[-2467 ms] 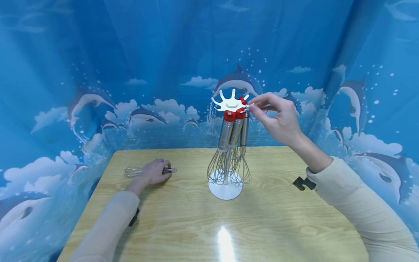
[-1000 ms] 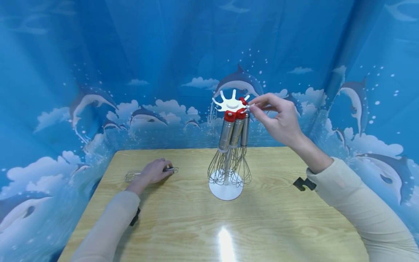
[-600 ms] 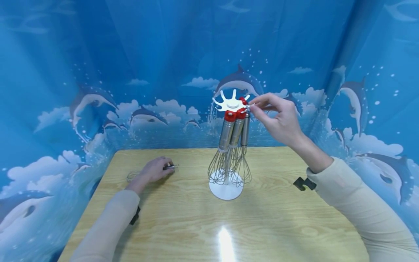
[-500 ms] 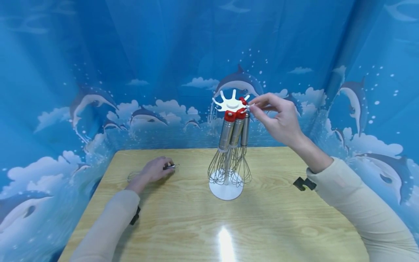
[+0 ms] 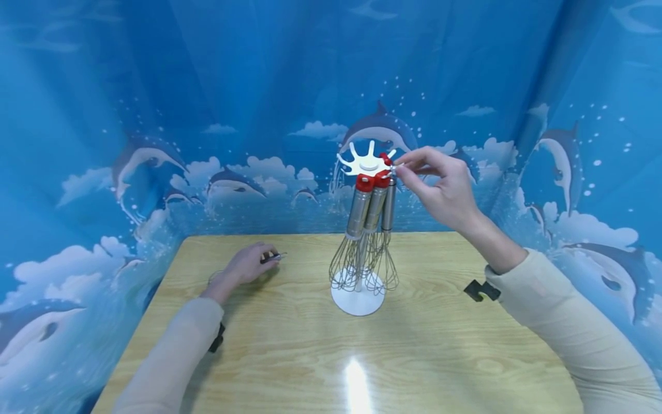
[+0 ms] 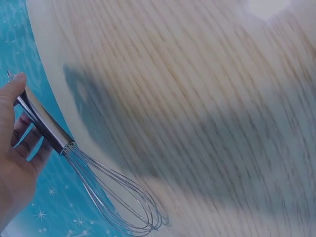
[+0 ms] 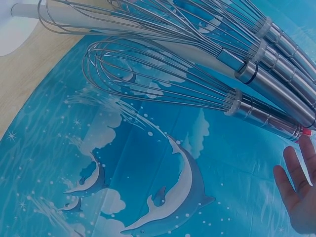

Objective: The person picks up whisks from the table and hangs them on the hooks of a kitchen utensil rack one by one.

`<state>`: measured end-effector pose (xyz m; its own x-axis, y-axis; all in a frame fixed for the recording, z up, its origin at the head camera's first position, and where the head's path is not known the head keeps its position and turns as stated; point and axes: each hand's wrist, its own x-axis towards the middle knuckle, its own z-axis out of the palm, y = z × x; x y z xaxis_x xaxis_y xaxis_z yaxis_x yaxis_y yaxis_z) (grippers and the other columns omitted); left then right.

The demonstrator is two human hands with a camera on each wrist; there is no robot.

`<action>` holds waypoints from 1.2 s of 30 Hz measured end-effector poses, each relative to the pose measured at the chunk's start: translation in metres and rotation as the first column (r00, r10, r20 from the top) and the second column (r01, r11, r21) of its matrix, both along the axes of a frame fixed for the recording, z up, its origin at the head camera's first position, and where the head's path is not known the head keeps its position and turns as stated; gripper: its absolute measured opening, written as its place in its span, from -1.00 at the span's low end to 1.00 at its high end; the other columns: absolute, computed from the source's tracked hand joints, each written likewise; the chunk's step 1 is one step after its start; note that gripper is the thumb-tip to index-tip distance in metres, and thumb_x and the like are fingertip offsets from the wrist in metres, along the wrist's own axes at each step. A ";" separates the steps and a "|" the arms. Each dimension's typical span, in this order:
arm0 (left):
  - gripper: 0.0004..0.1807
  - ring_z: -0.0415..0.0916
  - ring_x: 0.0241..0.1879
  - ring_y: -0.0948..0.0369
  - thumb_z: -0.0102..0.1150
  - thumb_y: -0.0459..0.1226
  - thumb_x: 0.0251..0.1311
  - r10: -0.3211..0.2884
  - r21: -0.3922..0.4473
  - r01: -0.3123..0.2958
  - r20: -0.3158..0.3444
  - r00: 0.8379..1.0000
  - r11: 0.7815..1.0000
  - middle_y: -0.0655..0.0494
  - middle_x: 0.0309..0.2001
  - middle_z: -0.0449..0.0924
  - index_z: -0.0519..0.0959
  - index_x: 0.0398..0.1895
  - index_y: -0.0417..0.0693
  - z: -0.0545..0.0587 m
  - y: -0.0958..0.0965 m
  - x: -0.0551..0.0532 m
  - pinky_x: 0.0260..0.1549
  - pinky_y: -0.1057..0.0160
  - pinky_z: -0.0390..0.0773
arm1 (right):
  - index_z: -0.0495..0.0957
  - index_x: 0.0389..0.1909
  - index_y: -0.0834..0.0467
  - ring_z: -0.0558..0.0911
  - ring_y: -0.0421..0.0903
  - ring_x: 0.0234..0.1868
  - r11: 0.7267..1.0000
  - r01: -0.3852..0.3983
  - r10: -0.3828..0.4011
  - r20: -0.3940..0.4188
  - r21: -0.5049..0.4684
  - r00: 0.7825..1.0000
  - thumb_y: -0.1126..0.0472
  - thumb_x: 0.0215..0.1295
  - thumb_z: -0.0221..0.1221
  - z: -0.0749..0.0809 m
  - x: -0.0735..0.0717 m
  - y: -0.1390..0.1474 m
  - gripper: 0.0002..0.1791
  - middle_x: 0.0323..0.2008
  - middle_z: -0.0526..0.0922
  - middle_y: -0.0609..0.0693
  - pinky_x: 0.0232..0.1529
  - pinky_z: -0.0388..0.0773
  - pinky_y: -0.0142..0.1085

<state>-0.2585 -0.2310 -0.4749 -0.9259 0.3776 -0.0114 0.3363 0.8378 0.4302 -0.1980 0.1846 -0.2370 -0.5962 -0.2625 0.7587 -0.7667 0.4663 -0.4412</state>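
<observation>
My left hand (image 5: pixel 249 264) holds a metal whisk (image 5: pixel 274 257) by the upper handle, low over the left of the table. In the left wrist view, the thumb lies near the hanging loop of this whisk (image 6: pixel 49 126), and its wires point down over the tabletop. My right hand (image 5: pixel 442 187) pinches the top end of an all-metal whisk (image 5: pixel 389 210) at a rim arm of the white stand (image 5: pixel 357 302). Red-capped whisks (image 5: pixel 359 214) hang beside it. In the right wrist view, the pinching fingertips of the right hand (image 7: pixel 301 202) are out of frame.
The wooden table (image 5: pixel 289 345) carries the stand near its middle. Several bare arms of the stand's top (image 5: pixel 357 164) point left and back. A blue dolphin-print curtain (image 5: pixel 258 115) surrounds the back and sides.
My left hand has taken hold of the whisk, which lay on the table, and lifted it a little, moving slightly right and back. My right hand has stayed at the stand.
</observation>
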 end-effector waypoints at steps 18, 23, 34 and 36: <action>-0.63 0.66 -0.13 0.14 0.22 -0.06 0.49 0.053 0.123 -0.049 -0.027 0.998 0.991 0.01 -0.04 0.73 0.64 0.20 -0.03 0.010 0.009 -0.001 -0.11 0.04 0.69 | 0.71 -0.10 0.34 0.64 -0.46 -0.22 1.000 0.007 -0.007 0.012 -0.008 1.000 0.41 0.39 0.28 -0.001 0.002 -0.001 -0.87 -0.27 0.77 0.22 -0.04 0.60 -0.57; -0.64 0.63 -0.15 0.14 0.22 -0.02 0.49 0.054 0.184 -0.043 -0.058 0.997 0.982 0.03 -0.08 0.69 0.65 0.17 0.00 0.017 0.017 0.003 -0.16 0.09 0.67 | 0.71 -0.11 0.34 0.64 -0.47 -0.22 1.000 0.009 -0.009 0.012 -0.007 1.000 0.41 0.39 0.28 0.000 0.002 -0.001 -0.87 -0.27 0.77 0.22 -0.04 0.60 -0.57; -0.66 0.66 -0.11 0.09 0.25 -0.05 0.48 0.101 0.315 -0.068 -0.092 0.991 0.947 0.00 -0.09 0.68 0.66 0.15 -0.01 0.037 0.035 0.008 -0.09 0.03 0.72 | 0.71 -0.11 0.34 0.64 -0.46 -0.22 1.000 0.006 -0.006 0.008 -0.003 1.000 0.41 0.39 0.28 0.000 0.002 -0.001 -0.87 -0.27 0.77 0.21 -0.04 0.61 -0.56; -0.65 0.66 -0.11 0.08 0.25 -0.05 0.48 0.110 0.346 -0.069 -0.100 0.989 0.936 -0.01 -0.09 0.69 0.66 0.16 -0.02 0.041 0.037 0.009 -0.09 0.03 0.71 | 0.71 -0.11 0.35 0.64 -0.46 -0.22 1.000 0.004 -0.003 0.008 -0.005 1.000 0.41 0.39 0.28 0.000 0.002 -0.001 -0.87 -0.27 0.77 0.20 -0.04 0.61 -0.56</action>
<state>-0.2497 -0.1935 -0.4341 -0.9433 0.2553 0.2121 0.3310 0.6767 0.6577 -0.1957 0.1839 -0.2368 -0.6028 -0.2565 0.7555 -0.7618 0.4666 -0.4494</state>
